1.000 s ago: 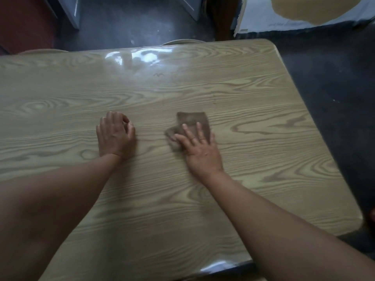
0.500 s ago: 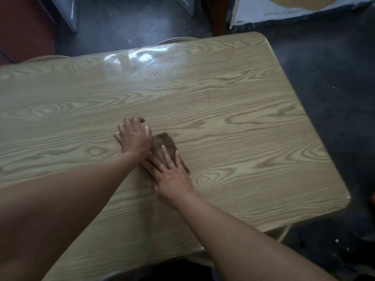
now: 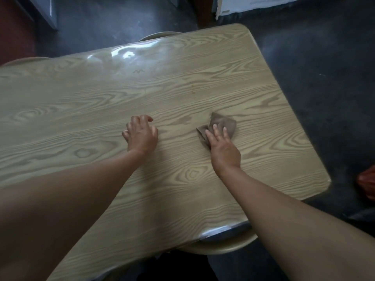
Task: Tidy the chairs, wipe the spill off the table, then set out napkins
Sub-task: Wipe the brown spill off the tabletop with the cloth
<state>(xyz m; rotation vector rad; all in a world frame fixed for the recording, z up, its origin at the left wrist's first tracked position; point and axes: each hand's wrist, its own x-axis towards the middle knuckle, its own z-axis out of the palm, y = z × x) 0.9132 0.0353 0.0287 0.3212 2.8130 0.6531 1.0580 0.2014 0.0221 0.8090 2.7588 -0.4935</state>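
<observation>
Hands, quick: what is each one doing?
Left hand: empty, fingers curled, resting on the table.
Right hand: open flat, pressing the brown cloth.

A dark grey floor [image 3: 316, 63] surrounds the scene, speckled with small pale flecks. At the upper right, a white sheet [image 3: 243, 5] with a ragged, torn-looking edge lies on it, and beside that stands a dark brown wooden post [image 3: 199, 11]. At the upper left a grey panel [image 3: 47, 11] leans beside a dark red surface [image 3: 14, 29], while an orange-red object [image 3: 368, 185], too blurred to identify, sits at the right edge.
</observation>
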